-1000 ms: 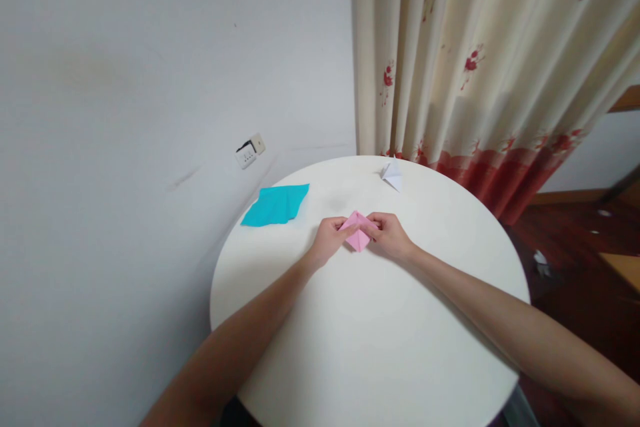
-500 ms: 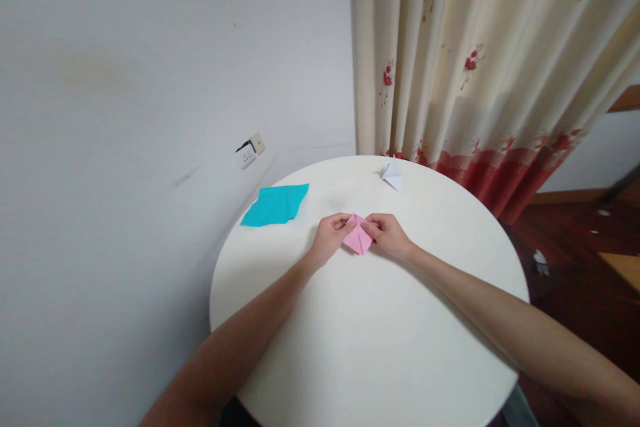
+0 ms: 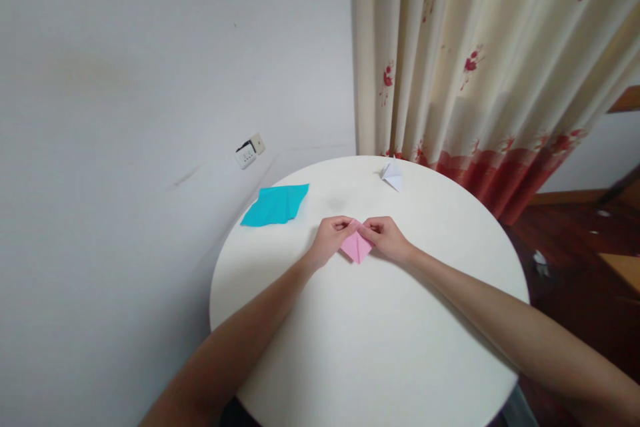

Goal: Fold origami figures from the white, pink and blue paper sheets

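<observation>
Head view, looking down on a round white surface (image 3: 370, 347) set against a pale wall. A folded pink paper (image 3: 356, 248) lies near the middle of the far half of the surface, between the two hands. It is a small flat piece of light, even pink, folded to a shape whose visible part narrows to a point directed toward the near edge; a faint crease runs through it toward that point. Its far portion is covered by the fingertips, so the full outline cannot be told.

The left hand (image 3: 330, 240) comes in from the near left, its fingers curled and closed in a pinch on the far left edge of the pink paper. The right hand (image 3: 387, 238) comes in from the near right, its fingers likewise curled and pinched on the far right edge. The fingertips of the two hands nearly meet above the paper's far corner. Both forearms lie low over the surface.

A teal sheet of paper (image 3: 275, 205) lies flat to the far left, well apart from the hands, at the edge of the surface next to the wall. A small white folded paper figure (image 3: 393, 174) stands near the far edge, to the right of centre. Behind it hangs a cream curtain (image 3: 480, 60) with red flower print and a red hem. A wall socket (image 3: 249, 151) sits on the wall at far left.
</observation>
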Demonstrator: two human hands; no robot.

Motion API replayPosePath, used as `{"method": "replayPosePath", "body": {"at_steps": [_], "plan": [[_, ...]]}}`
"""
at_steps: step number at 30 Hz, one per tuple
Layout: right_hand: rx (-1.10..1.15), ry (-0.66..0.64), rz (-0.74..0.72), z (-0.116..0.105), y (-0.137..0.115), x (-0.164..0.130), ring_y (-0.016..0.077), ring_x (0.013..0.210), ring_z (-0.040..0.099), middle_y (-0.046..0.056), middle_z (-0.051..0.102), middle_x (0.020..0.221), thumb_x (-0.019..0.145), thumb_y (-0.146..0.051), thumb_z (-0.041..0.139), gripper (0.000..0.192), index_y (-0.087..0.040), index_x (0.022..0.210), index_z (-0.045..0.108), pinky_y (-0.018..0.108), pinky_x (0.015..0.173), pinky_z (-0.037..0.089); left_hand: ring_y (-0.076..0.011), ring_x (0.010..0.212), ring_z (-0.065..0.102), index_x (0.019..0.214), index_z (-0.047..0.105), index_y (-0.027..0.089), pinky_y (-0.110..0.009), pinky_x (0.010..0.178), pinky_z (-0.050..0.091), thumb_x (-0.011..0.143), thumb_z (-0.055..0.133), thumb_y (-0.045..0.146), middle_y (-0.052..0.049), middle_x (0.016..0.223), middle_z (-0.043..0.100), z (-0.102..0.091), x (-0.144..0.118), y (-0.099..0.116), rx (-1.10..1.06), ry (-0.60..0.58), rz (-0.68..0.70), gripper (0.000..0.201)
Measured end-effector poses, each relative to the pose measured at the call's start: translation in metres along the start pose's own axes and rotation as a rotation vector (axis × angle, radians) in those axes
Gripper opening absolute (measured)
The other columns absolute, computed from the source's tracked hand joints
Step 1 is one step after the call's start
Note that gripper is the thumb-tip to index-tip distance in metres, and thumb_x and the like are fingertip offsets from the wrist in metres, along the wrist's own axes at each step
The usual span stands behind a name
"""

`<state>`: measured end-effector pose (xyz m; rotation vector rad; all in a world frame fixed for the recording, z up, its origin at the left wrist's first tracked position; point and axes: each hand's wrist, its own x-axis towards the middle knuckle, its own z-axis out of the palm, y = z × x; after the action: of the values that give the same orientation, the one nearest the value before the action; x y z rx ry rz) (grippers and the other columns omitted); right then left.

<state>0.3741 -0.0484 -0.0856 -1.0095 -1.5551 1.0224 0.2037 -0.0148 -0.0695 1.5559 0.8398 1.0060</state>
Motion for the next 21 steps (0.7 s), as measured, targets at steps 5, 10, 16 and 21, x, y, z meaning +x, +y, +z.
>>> {"method": "replayPosePath", "body": {"at_steps": [5,10,16,21], "plan": [[-0.006,-0.037,0.008,-0.0005,-0.0007,-0.0009,0.0090,0.054,0.031,-0.005,0.038,0.055,0.084,-0.057,0.056,0.047,-0.017,0.061,0.052,0.025,0.049,0.022,-0.0140,0.065,0.058,0.077,0.072,0.013,-0.025,0.061,0.044,0.070,0.077,0.046,-0.004,0.073,0.069,-0.0004,0.0000,0.0010,-0.016,0.001,-0.040,0.034],[-0.018,-0.034,-0.021,0.0008,0.0033,-0.0010,0.0097,0.055,0.032,-0.005,0.037,0.057,0.087,-0.052,0.051,0.044,-0.018,0.061,0.047,0.025,0.051,0.024,-0.0134,0.063,0.057,0.074,0.071,0.013,-0.024,0.059,0.042,0.069,0.078,0.046,-0.003,0.070,0.067,-0.0006,-0.0007,0.0034,-0.015,0.004,-0.043,0.033],[-0.042,-0.048,-0.001,-0.0002,0.0013,-0.0007,0.0096,0.055,0.030,-0.005,0.034,0.056,0.086,-0.052,0.051,0.044,-0.019,0.059,0.044,0.024,0.050,0.023,-0.0159,0.065,0.058,0.076,0.074,0.013,-0.026,0.060,0.041,0.070,0.076,0.047,-0.006,0.073,0.070,0.0006,-0.0012,0.0044,0.014,0.017,-0.063,0.035],[-0.023,0.014,0.003,0.0008,0.0029,0.0017,0.0094,0.054,0.031,-0.005,0.035,0.056,0.085,-0.051,0.054,0.042,-0.019,0.059,0.045,0.024,0.049,0.023,-0.0165,0.067,0.060,0.079,0.076,0.012,-0.027,0.062,0.043,0.072,0.076,0.045,-0.007,0.077,0.072,0.0002,-0.0007,0.0025,0.032,0.037,-0.048,0.034]]}}
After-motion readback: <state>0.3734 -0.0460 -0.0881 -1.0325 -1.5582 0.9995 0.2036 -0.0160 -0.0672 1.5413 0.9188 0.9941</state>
